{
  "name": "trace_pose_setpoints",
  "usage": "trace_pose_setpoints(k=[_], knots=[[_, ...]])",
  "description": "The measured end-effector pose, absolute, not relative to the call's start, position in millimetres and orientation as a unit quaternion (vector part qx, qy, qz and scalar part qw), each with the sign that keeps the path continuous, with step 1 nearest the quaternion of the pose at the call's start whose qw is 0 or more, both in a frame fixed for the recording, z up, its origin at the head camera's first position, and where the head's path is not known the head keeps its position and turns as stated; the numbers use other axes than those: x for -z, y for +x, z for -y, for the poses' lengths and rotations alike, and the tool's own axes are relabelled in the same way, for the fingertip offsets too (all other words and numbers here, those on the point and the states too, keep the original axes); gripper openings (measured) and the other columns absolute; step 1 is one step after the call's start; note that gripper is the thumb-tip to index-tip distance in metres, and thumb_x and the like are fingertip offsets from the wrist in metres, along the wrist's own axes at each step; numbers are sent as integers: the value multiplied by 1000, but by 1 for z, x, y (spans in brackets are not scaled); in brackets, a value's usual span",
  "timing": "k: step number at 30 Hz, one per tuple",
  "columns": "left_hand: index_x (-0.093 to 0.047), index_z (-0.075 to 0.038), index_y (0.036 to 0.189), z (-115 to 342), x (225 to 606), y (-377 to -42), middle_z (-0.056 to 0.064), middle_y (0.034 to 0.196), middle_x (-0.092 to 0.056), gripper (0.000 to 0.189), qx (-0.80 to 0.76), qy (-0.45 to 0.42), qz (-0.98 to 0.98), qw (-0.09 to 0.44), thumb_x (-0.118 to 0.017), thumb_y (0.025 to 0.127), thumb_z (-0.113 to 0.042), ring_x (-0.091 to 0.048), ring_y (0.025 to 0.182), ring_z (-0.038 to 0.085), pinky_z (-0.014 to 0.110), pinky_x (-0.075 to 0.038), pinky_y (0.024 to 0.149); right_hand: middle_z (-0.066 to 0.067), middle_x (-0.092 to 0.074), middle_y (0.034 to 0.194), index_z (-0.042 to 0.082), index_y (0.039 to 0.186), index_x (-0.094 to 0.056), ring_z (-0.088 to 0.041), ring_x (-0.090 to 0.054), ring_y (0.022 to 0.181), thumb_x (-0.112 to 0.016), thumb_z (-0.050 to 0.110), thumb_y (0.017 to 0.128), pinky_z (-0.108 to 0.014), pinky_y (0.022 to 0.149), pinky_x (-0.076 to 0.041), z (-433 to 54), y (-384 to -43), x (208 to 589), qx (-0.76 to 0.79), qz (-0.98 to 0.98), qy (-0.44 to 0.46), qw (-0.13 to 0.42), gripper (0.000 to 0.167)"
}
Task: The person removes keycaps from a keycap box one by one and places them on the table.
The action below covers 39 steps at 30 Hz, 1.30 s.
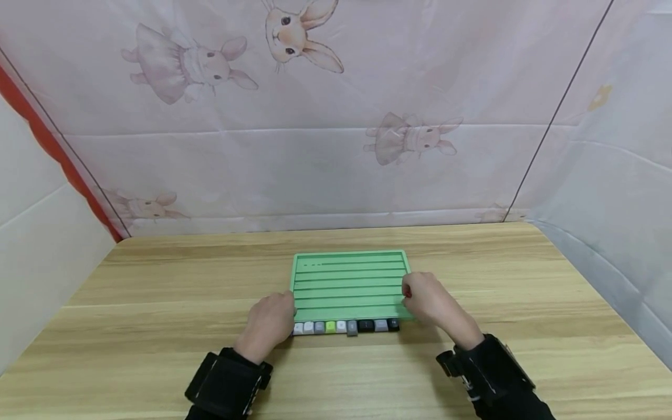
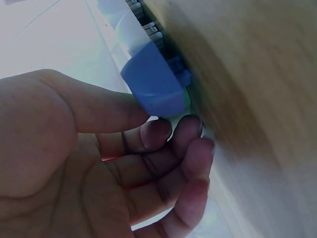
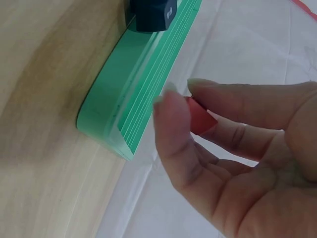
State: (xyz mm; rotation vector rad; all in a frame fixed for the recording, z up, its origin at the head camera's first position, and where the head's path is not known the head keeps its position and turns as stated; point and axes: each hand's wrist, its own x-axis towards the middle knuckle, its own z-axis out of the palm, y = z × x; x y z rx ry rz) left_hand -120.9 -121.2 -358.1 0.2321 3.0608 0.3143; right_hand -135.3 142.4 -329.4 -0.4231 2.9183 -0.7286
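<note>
A shallow green ridged tray (image 1: 350, 286) lies on the wooden table. Along its near edge runs a row of keycaps (image 1: 330, 327) in white, grey, lime and black. My left hand (image 1: 270, 322) is at the left end of the row. In the left wrist view, its thumb and curled fingers (image 2: 156, 134) hold the lower end of a blue keycap (image 2: 154, 79). My right hand (image 1: 427, 296) is by the tray's right edge. Between its thumb and fingertips it pinches a small red keycap (image 3: 200, 117), partly covered by a finger.
The light wooden table (image 1: 173, 280) extends on both sides of the tray. Behind it hangs a pale cloth (image 1: 294, 175) printed with rabbits, and white cloth (image 1: 614, 245) closes off the sides. Close by the tray's wall in the right wrist view is a dark keycap (image 3: 153, 15).
</note>
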Motion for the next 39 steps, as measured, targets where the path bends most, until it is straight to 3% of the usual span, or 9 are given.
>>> trace_pose_setpoints(k=[9, 21, 30, 39], knots=[[-52, -2, 72, 121, 358, -120, 4, 59, -44, 13, -101, 80, -991, 21, -57, 84, 1, -41, 52, 15, 25, -35, 43, -6, -51, 65, -1, 76, -55, -16, -48, 54, -58, -9, 76, -26, 50, -40, -142, -134, 330, 251, -958, -128, 58, 9], [-51, -2, 70, 122, 357, -119, 4, 57, -43, 15, -102, 83, -991, 13, -57, 83, 3, -40, 50, 14, 25, -34, 42, -13, -59, 76, -4, 86, -64, -13, -51, 47, -58, -12, 75, -25, 47, -44, -141, -133, 333, 277, -952, -122, 56, 15], [-52, -1, 71, 121, 357, -119, 4, 58, -43, 14, -102, 85, -991, 12, -58, 84, 2, -40, 50, 15, 25, -34, 42, -9, -59, 79, -4, 87, -65, -17, -51, 67, -62, -8, 74, -30, 59, -45, -143, -133, 332, 249, -956, -151, 38, 14], [-52, -1, 72, 122, 357, -118, 4, 58, -44, 14, -101, 86, -991, 7, -58, 84, 1, -41, 51, 15, 25, -35, 42, -21, -62, 100, -10, 99, -63, -28, -59, 91, -52, -13, 78, -40, 75, -49, -145, -131, 331, 250, -954, -157, 41, 24]])
